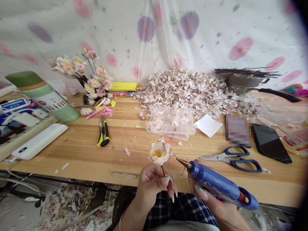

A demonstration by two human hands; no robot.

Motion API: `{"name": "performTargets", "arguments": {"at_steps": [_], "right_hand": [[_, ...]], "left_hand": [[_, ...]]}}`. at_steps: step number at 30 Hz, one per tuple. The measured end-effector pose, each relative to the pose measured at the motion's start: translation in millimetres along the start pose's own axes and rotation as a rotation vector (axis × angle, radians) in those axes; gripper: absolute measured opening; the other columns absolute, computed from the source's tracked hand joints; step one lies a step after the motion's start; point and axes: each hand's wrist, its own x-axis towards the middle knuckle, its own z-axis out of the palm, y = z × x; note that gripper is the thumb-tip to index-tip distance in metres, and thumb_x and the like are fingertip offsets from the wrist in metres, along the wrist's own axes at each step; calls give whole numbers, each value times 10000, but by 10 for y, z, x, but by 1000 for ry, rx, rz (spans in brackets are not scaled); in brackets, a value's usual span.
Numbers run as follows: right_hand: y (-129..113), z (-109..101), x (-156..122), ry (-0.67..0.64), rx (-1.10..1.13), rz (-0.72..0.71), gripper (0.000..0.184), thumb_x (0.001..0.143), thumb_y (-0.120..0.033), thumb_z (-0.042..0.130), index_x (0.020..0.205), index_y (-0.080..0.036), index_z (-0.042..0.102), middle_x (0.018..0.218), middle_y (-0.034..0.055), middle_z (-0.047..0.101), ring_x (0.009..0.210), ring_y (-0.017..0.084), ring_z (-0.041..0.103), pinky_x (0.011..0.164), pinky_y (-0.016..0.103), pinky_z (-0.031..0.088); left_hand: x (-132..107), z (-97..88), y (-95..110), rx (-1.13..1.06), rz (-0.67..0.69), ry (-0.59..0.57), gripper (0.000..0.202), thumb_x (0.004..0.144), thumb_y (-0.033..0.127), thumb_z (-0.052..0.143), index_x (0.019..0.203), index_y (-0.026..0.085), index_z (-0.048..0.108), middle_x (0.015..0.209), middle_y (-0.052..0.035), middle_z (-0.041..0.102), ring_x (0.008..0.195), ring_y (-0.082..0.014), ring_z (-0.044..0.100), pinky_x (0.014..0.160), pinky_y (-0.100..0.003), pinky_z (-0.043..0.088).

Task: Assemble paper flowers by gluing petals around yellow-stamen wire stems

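My left hand (154,183) pinches the thin dark stem of a small cream paper flower (158,154) with a yellow centre. My right hand (204,187) grips a blue hot glue gun (218,183) from below, its fingers wrapped around the handle. The gun's brass nozzle (184,163) points left toward the flower, with a small gap between them. Long painted nails show on both hands.
On the wooden table (72,150) lie a yellow utility knife (103,132), dark-handled scissors (232,159), a black phone (270,143), and a transparent compartment box (170,123). A large petal pile (183,91) and a flower bouquet (83,75) stand behind. Petal scraps cover the floor.
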Motion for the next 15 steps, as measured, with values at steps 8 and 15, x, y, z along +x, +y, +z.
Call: {"name": "performTargets", "arguments": {"at_steps": [8,15], "right_hand": [[9,166,-28,44,-207,-229,178,798,-306,689,685,-258,561,580,-11,484,509,158,461,469,283,366],[5,213,1,49,-337,-227,248,767,-292,703,633,-253,498,531,-20,456,447,141,434,421,293,330]], "left_hand": [[53,4,-23,30,-34,86,380,776,307,798,632,138,490,580,3,702,414,-97,616,380,-151,476],[48,0,-23,34,-82,126,379,774,333,800,640,136,505,547,5,699,401,-85,607,386,-138,483]]}}
